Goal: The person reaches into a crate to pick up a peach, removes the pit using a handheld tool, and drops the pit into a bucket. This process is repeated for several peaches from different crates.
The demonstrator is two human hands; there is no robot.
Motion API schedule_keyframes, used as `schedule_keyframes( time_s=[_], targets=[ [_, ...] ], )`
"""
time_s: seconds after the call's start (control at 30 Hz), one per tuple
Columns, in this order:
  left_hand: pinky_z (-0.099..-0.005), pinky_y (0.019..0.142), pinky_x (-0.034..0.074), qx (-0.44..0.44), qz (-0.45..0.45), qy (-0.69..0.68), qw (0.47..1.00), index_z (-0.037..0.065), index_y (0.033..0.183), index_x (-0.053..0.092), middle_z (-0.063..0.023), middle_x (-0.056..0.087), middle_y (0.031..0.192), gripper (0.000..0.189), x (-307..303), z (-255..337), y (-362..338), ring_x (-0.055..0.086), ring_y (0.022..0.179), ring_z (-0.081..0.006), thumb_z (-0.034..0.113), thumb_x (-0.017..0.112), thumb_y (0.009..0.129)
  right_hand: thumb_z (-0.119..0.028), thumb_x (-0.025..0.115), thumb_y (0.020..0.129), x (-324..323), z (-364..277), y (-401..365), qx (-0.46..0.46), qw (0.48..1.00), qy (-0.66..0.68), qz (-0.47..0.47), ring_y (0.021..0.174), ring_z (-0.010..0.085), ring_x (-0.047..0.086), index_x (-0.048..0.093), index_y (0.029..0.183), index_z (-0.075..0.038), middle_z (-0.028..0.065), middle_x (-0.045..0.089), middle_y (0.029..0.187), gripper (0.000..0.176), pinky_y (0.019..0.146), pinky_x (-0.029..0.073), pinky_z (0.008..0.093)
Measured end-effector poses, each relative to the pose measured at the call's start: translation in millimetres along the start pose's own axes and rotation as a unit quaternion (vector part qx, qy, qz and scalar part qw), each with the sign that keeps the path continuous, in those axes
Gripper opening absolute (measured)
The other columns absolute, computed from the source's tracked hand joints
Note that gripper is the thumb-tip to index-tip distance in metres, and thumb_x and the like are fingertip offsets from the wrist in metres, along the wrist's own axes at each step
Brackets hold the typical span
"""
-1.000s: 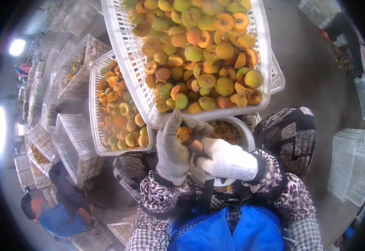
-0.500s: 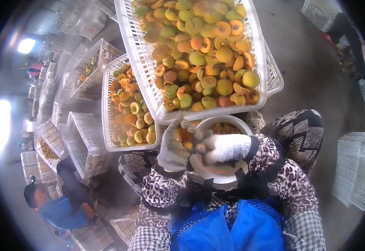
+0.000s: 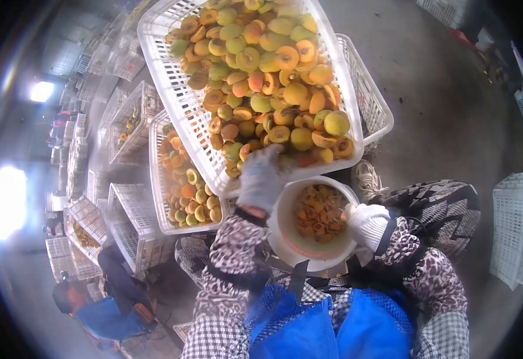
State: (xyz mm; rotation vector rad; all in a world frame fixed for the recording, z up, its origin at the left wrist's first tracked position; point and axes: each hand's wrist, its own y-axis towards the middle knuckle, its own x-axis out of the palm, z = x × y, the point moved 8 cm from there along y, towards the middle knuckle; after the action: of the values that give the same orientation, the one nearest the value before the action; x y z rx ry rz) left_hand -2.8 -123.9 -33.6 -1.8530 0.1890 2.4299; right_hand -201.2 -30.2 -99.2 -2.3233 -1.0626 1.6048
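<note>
My left hand, in a pale grey work glove, reaches over the near edge of a white plastic crate. Its blurred fingertips are among halved apricots, and whether they grip one is hidden. Closed at the right rim of a white bucket is my right hand in a white knitted glove. What its curled fingers hold, if anything, does not show. Inside the bucket lie brownish-orange apricot pits or scraps, too small to tell apart surely.
A lower crate of fruit stands left of the big one, and another crate sits beneath it. Stacked crates fill the left side. A person in blue sits at lower left. More crates stand at right.
My hands were together over the bucket with an orange fruit between them. Now they are apart: the left has moved up into the crate, the right to the bucket's right rim.
</note>
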Motion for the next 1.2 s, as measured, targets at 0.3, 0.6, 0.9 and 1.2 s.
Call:
schedule_keyframes(
  time_s=[0.3,0.6,0.9,1.2],
  targets=[
    [-0.0379,0.076,0.053,-0.188,0.123,-0.545,0.808,0.005,0.111,0.058,-0.0113,0.061,0.096,0.035,-27.7,-23.7,-25.3,0.059,0.091,-0.0284,0.034,0.055,0.092,-0.023,0.061,0.082,-79.8,-63.2,-18.1,-0.099,0.939,0.235,0.233,0.063,0.0370,0.063,0.052,0.098,-0.001,0.0197,0.062,0.073,0.029,0.056,0.050,0.0442],
    [-0.0398,0.081,0.057,-0.233,0.003,-0.854,0.464,0.001,0.123,0.045,-0.0166,0.060,0.100,0.044,-18.6,6.3,-49.4,0.062,0.094,-0.0298,0.038,0.040,0.099,-0.026,0.059,0.084,-68.0,-100.5,7.3,-0.070,0.926,0.321,0.184,0.064,0.0382,0.062,0.052,0.098,-0.004,0.0184,0.063,0.075,0.028,0.056,0.050,0.0451],
    [-0.0350,0.086,0.052,-0.189,0.051,-0.719,0.666,-0.003,0.119,0.045,-0.0135,0.060,0.103,0.032,-30.3,-4.7,-65.2,0.063,0.095,-0.0247,0.009,0.058,0.092,-0.028,0.060,0.085,-72.7,-124.8,23.2,-0.029,0.973,0.210,0.092,0.063,0.0368,0.064,0.051,0.098,-0.002,0.0186,0.061,0.067,0.030,0.055,0.051,0.0444],
    [-0.0296,0.083,0.051,-0.229,0.050,-0.504,0.831,-0.004,0.115,0.049,-0.0138,0.061,0.106,0.040,-20.4,-40.0,-76.8,0.064,0.090,-0.0227,-0.013,0.058,0.077,-0.016,0.053,0.087,-60.8,-124.3,24.9,-0.094,0.973,0.005,0.212,0.070,0.0323,0.064,0.053,0.096,0.001,0.0181,0.062,0.079,0.019,0.060,0.052,0.0417]
  ],
)
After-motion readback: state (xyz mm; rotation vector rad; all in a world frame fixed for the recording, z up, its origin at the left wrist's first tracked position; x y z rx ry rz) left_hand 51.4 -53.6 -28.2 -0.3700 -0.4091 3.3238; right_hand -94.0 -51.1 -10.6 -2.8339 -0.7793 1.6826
